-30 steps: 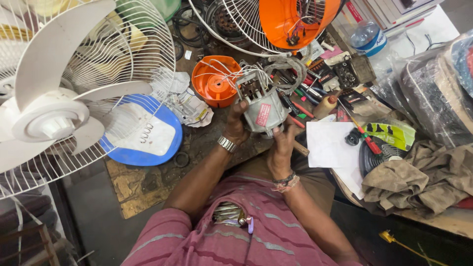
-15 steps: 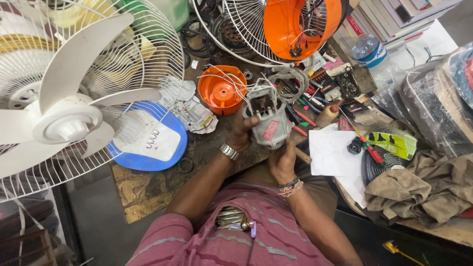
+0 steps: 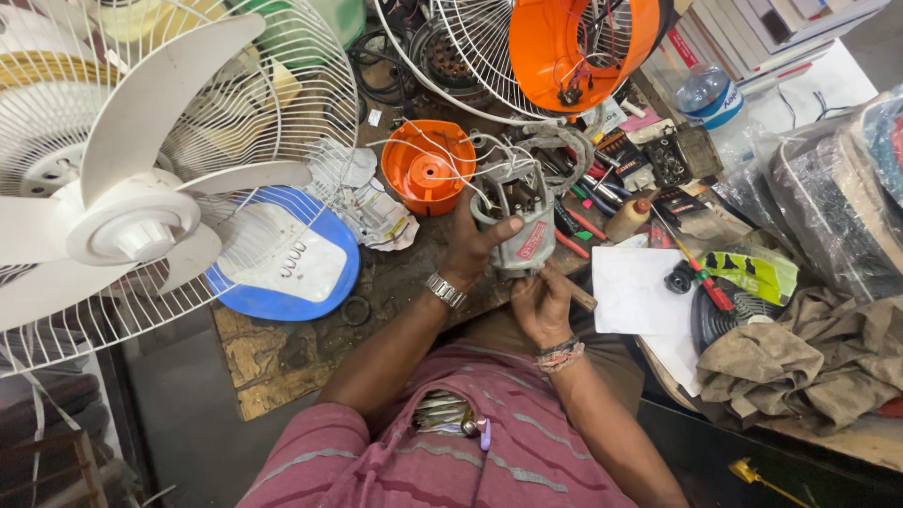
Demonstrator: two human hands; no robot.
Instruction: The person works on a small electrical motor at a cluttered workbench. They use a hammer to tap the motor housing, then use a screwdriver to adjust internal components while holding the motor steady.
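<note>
Fingers of the left hand (image 3: 475, 246) wrap tightly round the grey fan motor (image 3: 523, 224), held just above the near edge of the workbench (image 3: 282, 353). Right hand (image 3: 541, 306) is closed on what looks like a wooden tool handle (image 3: 576, 295) under the motor, though its tip is hidden. Loose white wires (image 3: 442, 155) trail left toward the orange cap (image 3: 428, 169); a tug could tear them free. One slip, and the motor could drop onto the clutter.
</note>
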